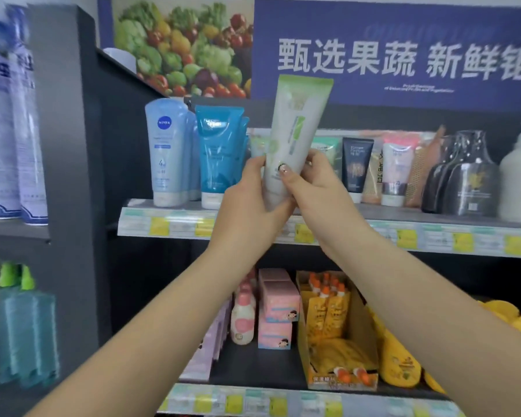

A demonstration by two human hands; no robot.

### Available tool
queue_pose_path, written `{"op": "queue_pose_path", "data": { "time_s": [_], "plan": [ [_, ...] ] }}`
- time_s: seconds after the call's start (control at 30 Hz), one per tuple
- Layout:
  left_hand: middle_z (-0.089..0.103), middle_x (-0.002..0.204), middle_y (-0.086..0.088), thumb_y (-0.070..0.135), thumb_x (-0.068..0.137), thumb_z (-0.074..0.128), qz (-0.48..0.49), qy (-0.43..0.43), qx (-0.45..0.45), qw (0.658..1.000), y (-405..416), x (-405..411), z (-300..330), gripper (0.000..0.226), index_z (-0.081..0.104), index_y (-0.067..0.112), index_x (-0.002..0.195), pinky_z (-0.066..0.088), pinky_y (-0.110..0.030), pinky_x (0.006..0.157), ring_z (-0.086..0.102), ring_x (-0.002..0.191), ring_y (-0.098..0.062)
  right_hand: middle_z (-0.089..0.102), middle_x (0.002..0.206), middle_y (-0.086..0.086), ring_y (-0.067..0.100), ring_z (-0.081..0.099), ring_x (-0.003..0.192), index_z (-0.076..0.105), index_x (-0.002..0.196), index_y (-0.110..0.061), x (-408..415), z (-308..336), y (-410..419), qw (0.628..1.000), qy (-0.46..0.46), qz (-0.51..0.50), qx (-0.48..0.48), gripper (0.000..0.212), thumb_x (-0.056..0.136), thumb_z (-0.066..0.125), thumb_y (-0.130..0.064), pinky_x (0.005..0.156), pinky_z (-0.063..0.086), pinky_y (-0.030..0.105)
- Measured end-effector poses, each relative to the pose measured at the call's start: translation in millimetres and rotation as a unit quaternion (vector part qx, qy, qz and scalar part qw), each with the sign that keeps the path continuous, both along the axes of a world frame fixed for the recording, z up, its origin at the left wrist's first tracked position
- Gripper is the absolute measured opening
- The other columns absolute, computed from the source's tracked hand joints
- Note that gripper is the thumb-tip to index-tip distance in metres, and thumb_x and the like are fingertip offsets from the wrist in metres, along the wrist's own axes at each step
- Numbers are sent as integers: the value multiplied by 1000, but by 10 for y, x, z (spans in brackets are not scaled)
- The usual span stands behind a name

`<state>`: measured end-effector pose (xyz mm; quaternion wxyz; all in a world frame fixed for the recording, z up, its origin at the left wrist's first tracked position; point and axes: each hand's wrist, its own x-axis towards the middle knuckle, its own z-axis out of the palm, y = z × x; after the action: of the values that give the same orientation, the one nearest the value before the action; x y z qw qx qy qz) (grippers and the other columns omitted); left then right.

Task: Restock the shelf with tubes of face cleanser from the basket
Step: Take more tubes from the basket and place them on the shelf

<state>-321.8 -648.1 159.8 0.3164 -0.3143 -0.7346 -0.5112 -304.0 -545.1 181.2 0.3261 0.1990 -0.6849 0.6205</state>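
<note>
A white and green tube of face cleanser (298, 127) stands upright in front of the top shelf (373, 219), cap end down. My left hand (247, 203) grips its lower part from the left. My right hand (316, 188) grips the same part from the right, thumb across the front. Behind the tube, more green-topped tubes (257, 144) stand on the shelf. No basket is in view.
Pale blue Nivea tubes (166, 152) and teal tubes (217, 158) stand left of the held tube. A dark tube (357, 164), a pink tube (397, 173) and dark bottles (463, 182) stand right. The lower shelf holds pink boxes (278, 308) and an orange carton (334, 332).
</note>
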Motion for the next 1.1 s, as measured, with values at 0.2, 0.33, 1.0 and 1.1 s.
{"op": "queue_pose_path", "data": {
  "time_s": [0.2,0.33,1.0,1.1],
  "plan": [
    [55,77,9,25,84,61,26,-14,-40,999,79,-323,218,39,39,22,116,35,-11,47,52,65,-2,57,96,-9,4,57,85,45,112,-16,-299,232,5,991,-13,-116,60,22,92,56,-17,71,48,17],
    [57,90,-1,29,86,59,49,-50,-78,994,152,-533,332,42,38,14,119,37,-21,51,54,71,-12,59,113,1,15,58,98,48,122,-14,-536,300,35,985,-38,-152,79,32,91,58,-18,84,49,30],
    [55,121,-20,15,95,44,171,-82,-208,960,519,-1021,414,50,25,-3,137,43,-36,84,56,108,-34,65,114,6,21,62,102,56,117,-10,-1263,277,244,982,-96,-164,17,31,87,62,-12,93,50,42],
    [51,126,-20,14,97,36,167,-130,-181,960,597,-1084,455,45,23,-1,138,43,-39,93,53,113,-33,66,113,6,22,63,101,57,117,-10,-1311,266,259,980,-106,-167,9,32,85,64,-12,93,50,43]
  ]
}}
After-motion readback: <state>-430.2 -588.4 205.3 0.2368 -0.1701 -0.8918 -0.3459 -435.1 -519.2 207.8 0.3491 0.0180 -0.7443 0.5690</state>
